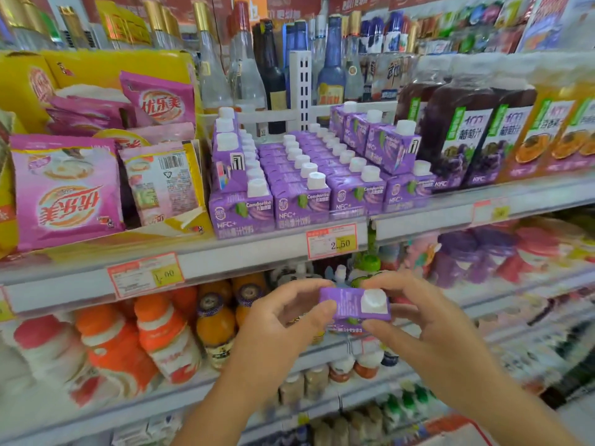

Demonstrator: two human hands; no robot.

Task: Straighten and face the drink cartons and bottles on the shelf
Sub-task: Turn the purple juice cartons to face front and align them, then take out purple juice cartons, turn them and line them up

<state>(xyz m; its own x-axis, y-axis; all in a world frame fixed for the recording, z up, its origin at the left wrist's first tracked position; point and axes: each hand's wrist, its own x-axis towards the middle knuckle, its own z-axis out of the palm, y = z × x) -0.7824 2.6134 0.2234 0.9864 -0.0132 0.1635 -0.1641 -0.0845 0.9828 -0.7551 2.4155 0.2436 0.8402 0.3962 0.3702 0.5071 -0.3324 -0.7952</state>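
Below shelf (244,257) | left hand (280,323), right hand (421,320) pinch carton (346,304) | front mostly hidden

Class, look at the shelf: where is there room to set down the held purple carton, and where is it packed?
The held carton likely fits only as a second layer on the middle carton rows, between the left stack and the right stack. The front row runs unbroken from pink sachets to grape juice bottles; no bare shelf shows.
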